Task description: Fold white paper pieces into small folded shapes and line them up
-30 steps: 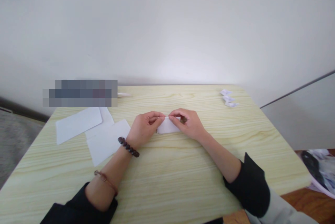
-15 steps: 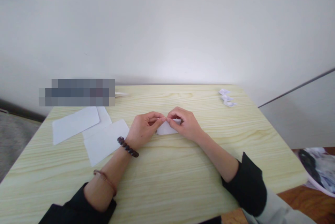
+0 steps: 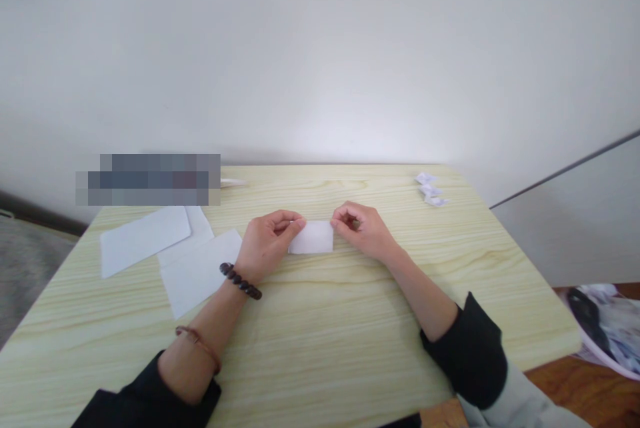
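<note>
A small white folded paper rectangle (image 3: 311, 237) lies flat on the light wood table (image 3: 320, 335), near its middle. My left hand (image 3: 265, 241) pinches the paper's left end with thumb and fingers. My right hand (image 3: 361, 231) pinches its right end at the upper corner. The paper shows fully between the two hands. A dark bead bracelet and a thin brown band sit on my left wrist and forearm.
Several white paper sheets (image 3: 180, 255) lie overlapping at the table's left. Small folded paper pieces (image 3: 430, 189) sit at the far right corner. A blurred patch covers something at the far left edge. A white wall stands behind; clutter lies on the floor at lower right.
My hands were close together over the paper's top edge; they have moved apart to its two ends, and the paper now lies flat and wholly visible.
</note>
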A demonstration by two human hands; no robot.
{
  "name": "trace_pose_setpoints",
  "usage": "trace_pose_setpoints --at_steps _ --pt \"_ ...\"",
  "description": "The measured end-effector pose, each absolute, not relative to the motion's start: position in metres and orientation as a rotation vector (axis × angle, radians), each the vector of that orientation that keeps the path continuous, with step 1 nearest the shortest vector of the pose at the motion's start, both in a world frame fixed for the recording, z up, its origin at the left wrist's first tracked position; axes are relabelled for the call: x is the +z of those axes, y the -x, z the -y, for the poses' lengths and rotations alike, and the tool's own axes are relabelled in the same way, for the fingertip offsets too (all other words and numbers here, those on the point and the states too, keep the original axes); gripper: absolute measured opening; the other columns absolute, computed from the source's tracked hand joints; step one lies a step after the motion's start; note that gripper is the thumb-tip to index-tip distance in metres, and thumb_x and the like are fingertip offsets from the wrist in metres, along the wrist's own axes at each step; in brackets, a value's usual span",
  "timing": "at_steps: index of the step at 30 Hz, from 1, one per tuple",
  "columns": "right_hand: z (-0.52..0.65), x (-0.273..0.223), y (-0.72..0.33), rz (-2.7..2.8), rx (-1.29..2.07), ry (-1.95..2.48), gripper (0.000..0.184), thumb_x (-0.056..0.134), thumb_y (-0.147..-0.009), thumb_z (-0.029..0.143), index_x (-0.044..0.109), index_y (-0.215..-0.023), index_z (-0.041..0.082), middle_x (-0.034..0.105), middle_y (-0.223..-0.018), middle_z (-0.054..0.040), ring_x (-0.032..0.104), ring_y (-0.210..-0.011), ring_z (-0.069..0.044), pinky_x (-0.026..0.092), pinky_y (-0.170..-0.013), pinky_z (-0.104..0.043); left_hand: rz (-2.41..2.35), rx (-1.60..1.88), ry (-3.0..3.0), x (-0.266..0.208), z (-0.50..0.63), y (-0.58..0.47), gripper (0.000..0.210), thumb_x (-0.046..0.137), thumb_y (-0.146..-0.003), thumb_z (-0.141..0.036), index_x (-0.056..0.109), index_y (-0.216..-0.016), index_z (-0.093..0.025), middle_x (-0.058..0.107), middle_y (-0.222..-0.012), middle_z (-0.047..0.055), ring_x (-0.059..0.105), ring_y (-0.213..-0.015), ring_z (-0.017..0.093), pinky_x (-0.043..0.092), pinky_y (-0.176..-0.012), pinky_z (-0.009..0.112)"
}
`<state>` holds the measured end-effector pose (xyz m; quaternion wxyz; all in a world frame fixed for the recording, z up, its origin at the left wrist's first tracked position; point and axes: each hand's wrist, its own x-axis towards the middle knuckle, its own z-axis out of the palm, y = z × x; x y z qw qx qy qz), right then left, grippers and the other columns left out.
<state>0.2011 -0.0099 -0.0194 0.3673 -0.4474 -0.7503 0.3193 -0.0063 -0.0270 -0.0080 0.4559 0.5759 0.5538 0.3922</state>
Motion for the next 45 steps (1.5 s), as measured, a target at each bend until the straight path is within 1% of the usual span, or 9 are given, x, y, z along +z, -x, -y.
trace_pose_setpoints --at_steps 4,9,14,17,22,28,35,42,45 --pt "0.01 -0.022 -0.201 1.802 0.907 1.155 0.015 0.055 -0.082 0.029 0.055 -0.072 0.018 0.054 -0.062 0.002 0.048 -0.054 -0.009 0.039 -0.052 -0.021 -1.388 1.036 -1.398 -0.007 0.026 0.008 0.038 0.064 -0.073 -0.051 0.065 -0.081 -0.014 0.068 -0.065 0.002 0.057 -0.057 0.013 0.04 -0.05 0.021" --pt "0.015 -0.019 -0.195 1.836 0.905 1.128 0.02 0.055 -0.085 0.035 0.058 -0.095 0.018 0.058 -0.068 0.001 0.048 -0.053 -0.009 0.038 -0.05 -0.021 -1.342 0.984 -1.464 -0.008 0.027 0.005 0.037 0.063 -0.074 -0.05 0.064 -0.083 -0.014 0.067 -0.066 0.002 0.057 -0.057 0.013 0.039 -0.05 0.021" --pt "0.018 -0.017 -0.19 2.084 0.683 1.021 0.02 0.05 -0.09 0.033 0.062 -0.083 0.018 0.06 -0.071 -0.0011 0.051 -0.06 -0.01 0.04 -0.058 -0.022 -1.305 0.936 -1.572 -0.011 0.03 0.0 0.034 0.061 -0.077 -0.047 0.064 -0.086 -0.015 0.068 -0.068 0.002 0.059 -0.058 0.013 0.041 -0.052 0.021" --pt "0.018 -0.017 -0.19 2.154 0.592 0.973 0.022 0.046 -0.093 0.031 0.063 -0.084 0.019 0.061 -0.076 -0.0023 0.053 -0.065 -0.011 0.04 -0.061 -0.022 -1.313 0.91 -1.708 -0.012 0.031 -0.001 0.031 0.06 -0.078 -0.045 0.066 -0.087 -0.016 0.07 -0.074 0.002 0.058 -0.057 0.013 0.042 -0.053 0.022" --pt "0.017 -0.017 -0.192 2.208 0.527 0.961 0.022 0.045 -0.093 0.03 0.063 -0.086 0.02 0.061 -0.078 -0.003 0.054 -0.068 -0.012 0.041 -0.063 -0.023 -1.433 0.877 -1.829 -0.009 0.033 -0.002 0.028 0.057 -0.08 -0.042 0.07 -0.082 -0.017 0.07 -0.068 0.001 0.059 -0.055 0.013 0.042 -0.052 0.022" --pt "0.015 -0.014 -0.196 2.159 0.525 1.003 0.023 0.046 -0.093 0.031 0.064 -0.083 0.02 0.064 -0.078 -0.0029 0.056 -0.068 -0.013 0.042 -0.065 -0.024 -1.443 0.909 -1.674 0.0 0.032 0.001 0.023 0.059 -0.075 -0.037 0.071 -0.08 -0.018 0.074 -0.075 0.002 0.068 -0.069 0.018 0.053 -0.064 0.023" --pt "0.01 -0.015 -0.208 2.028 0.613 1.151 0.023 0.05 -0.09 0.033 0.064 -0.08 0.018 0.066 -0.075 -0.0019 0.055 -0.063 -0.012 0.039 -0.058 -0.023 -1.339 0.927 -1.422 -0.003 0.026 0.005 0.026 0.059 -0.077 -0.038 0.068 -0.083 -0.014 0.075 -0.08 0.006 0.07 -0.074 0.018 0.057 -0.073 0.029" --pt "0.013 -0.018 -0.198 2.097 0.696 1.135 0.026 0.05 -0.09 0.035 0.066 -0.08 0.018 0.066 -0.074 -0.0013 0.055 -0.063 -0.011 0.039 -0.059 -0.022 -1.33 0.869 -1.669 -0.005 0.029 0.003 0.032 0.057 -0.08 -0.043 0.069 -0.094 -0.017 0.074 -0.078 0.003 0.066 -0.068 0.017 0.052 -0.063 0.025" --pt "0.011 -0.022 -0.196 2.013 0.687 1.19 0.021 0.057 -0.086 0.036 0.067 -0.081 0.019 0.065 -0.068 -0.0001 0.054 -0.058 -0.011 0.04 -0.058 -0.023 -1.384 0.855 -1.821 -0.009 0.029 0.002 0.032 0.058 -0.079 -0.046 0.07 -0.093 -0.02 0.072 -0.075 0.001 0.062 -0.063 0.015 0.048 -0.06 0.025"
